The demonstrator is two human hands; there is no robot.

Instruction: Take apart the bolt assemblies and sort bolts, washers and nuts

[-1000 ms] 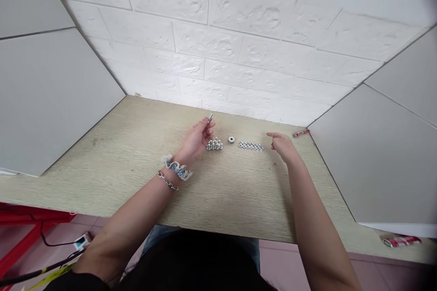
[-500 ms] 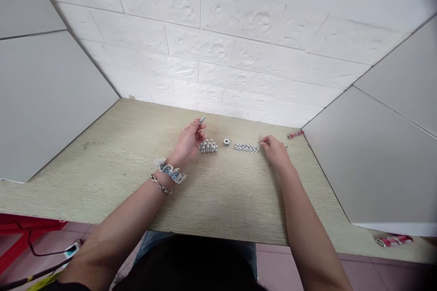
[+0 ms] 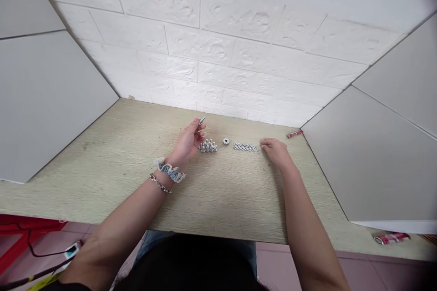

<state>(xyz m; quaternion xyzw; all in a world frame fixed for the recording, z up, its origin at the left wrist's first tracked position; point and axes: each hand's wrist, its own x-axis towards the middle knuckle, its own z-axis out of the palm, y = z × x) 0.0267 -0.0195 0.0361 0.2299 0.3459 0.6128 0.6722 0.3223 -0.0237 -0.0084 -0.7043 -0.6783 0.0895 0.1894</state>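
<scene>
Left hand [image 3: 187,142] raised, fingers [image 3: 197,122] pinching a steel bolt [image 3: 202,120]; standing bolts [image 3: 208,146] at its 3 o'clock, then a thick washer [image 3: 226,141]. Right hand [image 3: 276,151] rests on the wood-grain surface [image 3: 221,191] at the 3 o'clock end of a hex-nut row [image 3: 245,147], fingers curled; any grip cannot be told.

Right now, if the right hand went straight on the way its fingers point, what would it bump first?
The row of nuts. The right hand points along the table toward the near end of that row, just past its fingertips. The hand may be a little above the table, so it's hard to be sure.
</scene>
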